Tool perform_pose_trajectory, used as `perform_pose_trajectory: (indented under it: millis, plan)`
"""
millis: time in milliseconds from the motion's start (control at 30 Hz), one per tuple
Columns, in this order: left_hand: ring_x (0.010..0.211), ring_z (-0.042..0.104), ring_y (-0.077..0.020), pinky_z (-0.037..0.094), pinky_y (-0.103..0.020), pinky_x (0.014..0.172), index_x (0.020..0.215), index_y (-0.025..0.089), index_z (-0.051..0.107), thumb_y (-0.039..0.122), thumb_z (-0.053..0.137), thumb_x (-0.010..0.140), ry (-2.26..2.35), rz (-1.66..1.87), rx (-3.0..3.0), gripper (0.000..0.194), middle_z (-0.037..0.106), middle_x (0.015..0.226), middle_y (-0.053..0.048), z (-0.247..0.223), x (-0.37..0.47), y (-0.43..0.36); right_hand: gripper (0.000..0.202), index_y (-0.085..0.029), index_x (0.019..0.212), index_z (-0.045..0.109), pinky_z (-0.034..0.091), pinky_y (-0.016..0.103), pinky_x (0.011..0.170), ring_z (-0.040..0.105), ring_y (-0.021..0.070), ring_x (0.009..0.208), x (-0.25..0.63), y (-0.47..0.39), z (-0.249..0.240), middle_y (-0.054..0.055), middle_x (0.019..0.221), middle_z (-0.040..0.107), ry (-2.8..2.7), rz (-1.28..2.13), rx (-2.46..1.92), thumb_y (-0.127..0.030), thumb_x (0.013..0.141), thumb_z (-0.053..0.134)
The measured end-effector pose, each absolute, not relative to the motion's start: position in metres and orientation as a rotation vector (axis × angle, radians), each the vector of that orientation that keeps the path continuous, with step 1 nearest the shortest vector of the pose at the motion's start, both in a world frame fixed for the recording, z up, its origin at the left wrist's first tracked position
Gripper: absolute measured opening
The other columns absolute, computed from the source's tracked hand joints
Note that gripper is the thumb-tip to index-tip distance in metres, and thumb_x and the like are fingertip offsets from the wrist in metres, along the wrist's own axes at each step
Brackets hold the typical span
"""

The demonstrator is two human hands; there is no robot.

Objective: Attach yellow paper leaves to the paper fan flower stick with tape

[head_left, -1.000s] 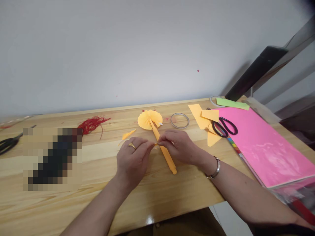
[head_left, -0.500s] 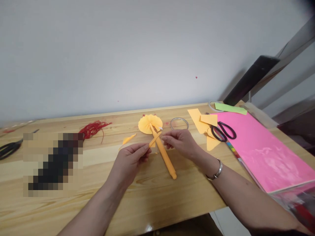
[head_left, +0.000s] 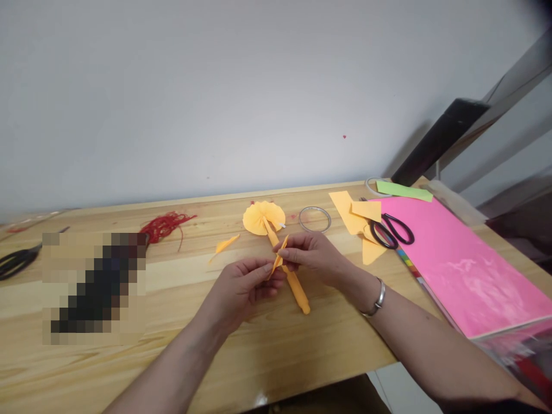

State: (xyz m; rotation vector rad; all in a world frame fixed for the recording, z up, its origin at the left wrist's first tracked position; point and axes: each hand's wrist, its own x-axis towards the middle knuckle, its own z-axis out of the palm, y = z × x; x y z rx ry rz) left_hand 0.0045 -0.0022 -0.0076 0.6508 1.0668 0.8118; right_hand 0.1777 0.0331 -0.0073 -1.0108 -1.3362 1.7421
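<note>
Though between hands [head_left: 247, 280] [head_left: 311, 255], free-tipped paper [head_left: 279, 262]

Tangled red thread [head_left: 163, 226] at left; 1 green strip [head_left: 404, 191] beside pink sheets [head_left: 457, 264], right.

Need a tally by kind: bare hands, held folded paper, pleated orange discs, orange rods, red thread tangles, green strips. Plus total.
Left hand and right hand: 2
Folded orange paper, held: 1
Pleated orange disc: 1
Orange rod: 1
Red thread tangle: 1
Green strip: 1
Total: 7
</note>
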Motion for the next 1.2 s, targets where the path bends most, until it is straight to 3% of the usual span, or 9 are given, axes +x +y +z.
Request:
perform_pose_trajectory:
  millis: [133,467,567,667,867,1200]
  plan:
    - [0.073,0.062,-0.0127,0.048,-0.020,0.066,0.085,0.018,0.075,0.034,0.070,0.072,1.150,0.805,0.897,0.022,0.073,0.081,-0.005,-0.0092,0.0035,-0.0033,0.021,-0.014,0.066,0.064,0.042,0.021,0.055,0.051,0.0068,0.053,0.1769,0.0323,-0.0039,-0.002,0.057,0.058,-1.356,1.737,-1.021,-0.034,0.072,0.068]
    - [0.065,0.059,-0.0115,0.044,-0.020,0.062,0.078,0.020,0.074,0.034,0.073,0.067,1.303,0.774,1.033,0.018,0.072,0.072,-0.001,-0.0068,0.0039,-0.0035,0.030,-0.014,0.065,0.065,0.041,0.021,0.054,0.051,0.0080,0.055,0.1766,0.0318,-0.0005,-0.001,0.058,0.057,-1.492,1.634,-1.110,-0.041,0.077,0.062]
    - [0.067,0.062,-0.0135,0.047,-0.023,0.064,0.076,0.019,0.073,0.035,0.074,0.065,1.296,0.798,0.963,0.019,0.073,0.073,-0.003,-0.0065,0.0037,-0.0030,0.031,-0.014,0.066,0.063,0.040,0.022,0.053,0.051,0.0088,0.055,0.1773,0.0317,-0.0037,-0.001,0.059,0.057,-1.524,1.558,-1.166,-0.044,0.072,0.066]
    - [0.067,0.062,-0.0143,0.047,-0.023,0.061,0.077,0.018,0.073,0.034,0.076,0.064,1.293,0.800,0.941,0.021,0.073,0.073,-0.004,-0.0071,0.0039,-0.0019,0.026,-0.015,0.068,0.062,0.040,0.022,0.054,0.051,0.0097,0.058,0.1765,0.0304,-0.0057,0.000,0.062,0.059,-1.538,1.524,-1.210,-0.039,0.067,0.071]
    - [0.067,0.063,-0.0133,0.047,-0.021,0.059,0.079,0.016,0.073,0.033,0.075,0.065,1.212,0.793,0.840,0.022,0.073,0.075,-0.006,-0.0105,0.0028,-0.0026,0.014,-0.015,0.064,0.060,0.041,0.024,0.056,0.052,0.0100,0.058,0.1736,0.0289,-0.0045,0.000,0.061,0.059,-1.548,1.474,-1.249,-0.027,0.070,0.062]
    - [0.065,0.065,-0.0110,0.049,-0.017,0.056,0.079,0.012,0.070,0.021,0.073,0.070,1.151,0.834,0.581,0.013,0.073,0.077,-0.008,-0.0083,0.0018,0.0016,0.012,-0.016,0.065,0.059,0.042,0.024,0.057,0.053,0.0103,0.059,0.1748,0.0293,-0.0044,-0.001,0.061,0.058,-1.534,1.457,-1.243,-0.026,0.071,0.060]
